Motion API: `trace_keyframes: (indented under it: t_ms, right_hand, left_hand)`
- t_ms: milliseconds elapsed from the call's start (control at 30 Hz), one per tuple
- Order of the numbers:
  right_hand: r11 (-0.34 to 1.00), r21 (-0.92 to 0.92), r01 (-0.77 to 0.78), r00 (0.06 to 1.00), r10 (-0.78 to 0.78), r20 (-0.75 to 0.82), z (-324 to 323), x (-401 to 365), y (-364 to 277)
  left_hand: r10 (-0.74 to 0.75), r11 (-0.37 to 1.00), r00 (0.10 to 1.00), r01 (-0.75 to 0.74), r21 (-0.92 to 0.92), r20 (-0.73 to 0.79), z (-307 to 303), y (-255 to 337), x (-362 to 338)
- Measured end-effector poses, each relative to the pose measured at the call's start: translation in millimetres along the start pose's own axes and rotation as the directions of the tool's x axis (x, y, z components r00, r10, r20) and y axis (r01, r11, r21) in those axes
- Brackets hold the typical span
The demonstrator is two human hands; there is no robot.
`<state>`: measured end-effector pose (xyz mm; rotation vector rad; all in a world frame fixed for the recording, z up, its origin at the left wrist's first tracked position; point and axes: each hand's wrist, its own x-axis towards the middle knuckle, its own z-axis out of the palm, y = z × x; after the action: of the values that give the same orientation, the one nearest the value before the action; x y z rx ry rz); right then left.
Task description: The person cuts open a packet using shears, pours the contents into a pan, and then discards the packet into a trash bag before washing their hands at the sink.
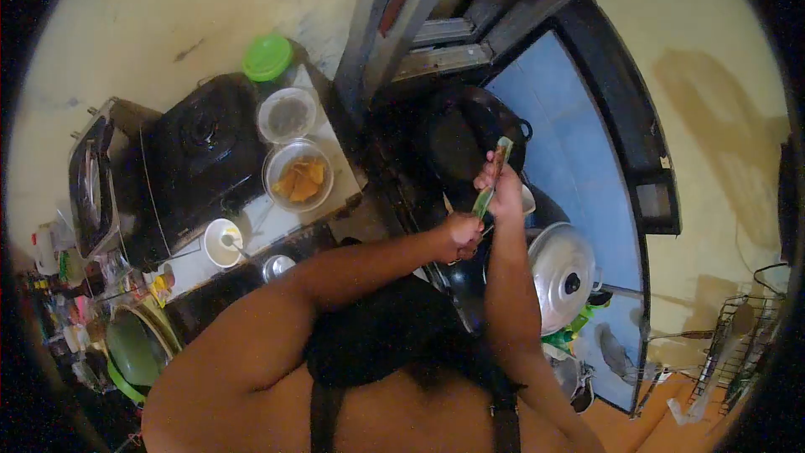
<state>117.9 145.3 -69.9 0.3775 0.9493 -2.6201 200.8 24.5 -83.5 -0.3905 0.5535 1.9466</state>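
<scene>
Both hands are up in front of me, close together and closed on one thing. Left hand (459, 236) is fisted around the lower end of a narrow green strip (484, 200). Right hand (504, 190) pinches it higher up, with the paler top end standing clear above the fingers. The strip is held slightly tilted over the stove, above the black wok (465, 130) and just off the near edge of it.

Identity of the strip: a leaf or a slim packet; I cannot tell which.

Handling judgement: it looks very light, thin and flexible. It holds its line only because it is gripped at two points; held by one end I expect it to flop. The surface appears smooth, perhaps slightly slick, so a firm pinch serves better than a loose wrap. It is not fragile in the breaking sense, but it may tear or crease under a twist. The best hold is as now, one grip low and one near the top.

Surroundings: a steel lid (560, 273) lies to my right of the wok. On the table (267, 226) to my left, a glass bowl (277, 164) of orange pieces sits near the edge next to the stove.
</scene>
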Motion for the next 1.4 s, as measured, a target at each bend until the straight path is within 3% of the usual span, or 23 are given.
trace_keyframes:
  t_ms: [33, 67, 133, 167, 233, 267, 333, 367, 500, 533, 567, 667, 767, 833, 1000, 1067, 1100, 1167, 1200, 1267, 1300, 1367, 1400]
  right_hand:
    - [0.993, -0.120, 0.006, 0.991, -0.022, -0.135, -1.9, 3.5, -0.2]
    - [0.993, -0.117, 0.009, 0.991, -0.024, -0.135, 6.0, 3.3, -1.7]
    - [0.894, -0.447, -0.038, 0.892, -0.171, -0.419, 29.0, 0.0, -6.0]
    - [0.893, -0.448, -0.041, 0.893, -0.169, -0.418, 28.0, 3.4, -6.3]
    - [0.797, -0.596, -0.101, 0.842, -0.251, -0.477, 21.6, 13.7, -9.7]
    - [0.793, -0.600, -0.102, 0.845, -0.249, -0.473, 20.3, 17.1, -12.0]
    - [0.718, -0.685, -0.122, 0.830, -0.305, -0.467, 15.7, 23.7, -16.1]
    - [0.645, -0.755, -0.116, 0.859, -0.316, -0.402, 7.3, 27.5, -16.3]
    - [0.659, -0.725, -0.202, 0.812, -0.301, -0.500, 1.6, 39.2, -23.3]
    - [0.720, -0.673, -0.169, 0.823, -0.272, -0.498, 0.5, 40.2, -24.0]
    - [0.776, -0.616, -0.136, 0.835, -0.245, -0.493, 1.1, 40.7, -25.6]
    - [0.729, -0.644, -0.231, 0.782, -0.255, -0.568, 7.7, 43.4, -29.0]
    - [0.732, -0.639, -0.235, 0.769, -0.263, -0.583, 18.4, 42.0, -33.7]
    - [0.753, -0.622, -0.215, 0.798, -0.232, -0.557, 16.4, 42.9, -36.6]
    - [0.841, -0.514, -0.169, 0.867, -0.121, -0.483, 20.9, 29.7, -33.6]
    - [0.929, -0.351, -0.120, 0.949, 0.003, -0.316, 30.8, 15.2, -26.6]
    - [0.927, -0.354, -0.122, 0.949, 0.005, -0.316, 33.6, 10.3, -19.6]
    - [0.818, -0.571, -0.069, 0.944, -0.133, -0.303, 38.3, 3.0, -5.7]
    - [0.817, -0.573, -0.068, 0.943, -0.134, -0.303, 34.5, 3.5, -1.0]
    - [0.526, -0.849, -0.058, 0.949, -0.235, -0.210, 26.3, 2.7, 8.7]
    - [0.459, -0.888, -0.036, 0.915, -0.341, -0.214, 28.7, 0.9, 11.5]
    - [0.453, -0.890, -0.059, 0.902, -0.359, -0.242, 23.9, 1.3, 8.4]
    - [0.441, -0.894, -0.082, 0.890, -0.371, -0.264, 21.7, 3.6, 6.5]
  left_hand:
    - [0.059, 0.996, 0.998, -0.058, 0.064, -0.022, 0.5, -1.8, -2.1]
    - [0.057, 0.996, 0.998, -0.056, 0.068, -0.023, 1.1, -2.9, -1.7]
    - [0.098, 0.971, 0.990, -0.074, 0.226, -0.097, 4.4, -7.0, 2.5]
    - [0.100, 0.972, 0.990, -0.076, 0.223, -0.099, -5.8, -14.3, 12.6]
    - [0.192, 0.962, 0.966, -0.221, 0.163, 0.176, -33.5, -29.1, 40.6]
    - [0.199, 0.961, 0.964, -0.227, 0.158, 0.176, -24.8, -28.4, 36.8]
    - [0.182, 0.919, 0.968, -0.105, 0.379, -0.173, 2.7, -22.4, 16.5]
    - [0.185, 0.921, 0.967, -0.109, 0.373, -0.173, 9.9, -18.8, 8.7]
    - [0.258, 0.842, 0.953, -0.140, 0.522, -0.160, 16.3, -12.5, 0.6]
    - [0.278, 0.809, 0.951, -0.159, 0.565, -0.132, 16.1, -12.1, 1.0]
    - [0.279, 0.813, 0.951, -0.162, 0.560, -0.131, 16.4, -11.7, 1.3]
    - [0.199, 0.865, 0.971, -0.109, 0.490, -0.135, 18.5, -9.8, -2.4]
    - [0.199, 0.866, 0.965, -0.091, 0.492, -0.171, 25.9, -6.8, -3.8]
    - [0.198, 0.940, 0.979, -0.175, 0.293, -0.049, 21.5, -10.4, 1.9]
    - [0.087, 0.991, 0.996, -0.083, 0.102, -0.037, 22.2, -2.9, -3.0]
    - [0.065, 0.997, 0.998, -0.066, 0.038, 0.008, 18.0, -3.2, 1.5]
    - [0.076, 0.997, 0.997, -0.075, 0.021, -0.030, 17.0, -0.6, 3.9]
    - [0.086, 0.996, 0.994, -0.086, 0.004, -0.066, 9.8, 2.8, 13.8]
    - [0.098, 0.994, 0.993, -0.095, 0.053, -0.065, 2.4, 2.7, 22.3]
    - [0.103, 0.990, 0.993, -0.096, 0.107, -0.061, -1.6, -3.3, 31.7]
    - [0.170, 0.965, 0.977, -0.139, 0.220, -0.126, 0.1, -6.0, 32.6]
    - [0.239, 0.926, 0.954, -0.167, 0.339, -0.183, 2.9, -9.6, 29.4]
    - [0.316, 0.834, 0.929, -0.175, 0.522, -0.193, 3.6, -9.7, 25.4]
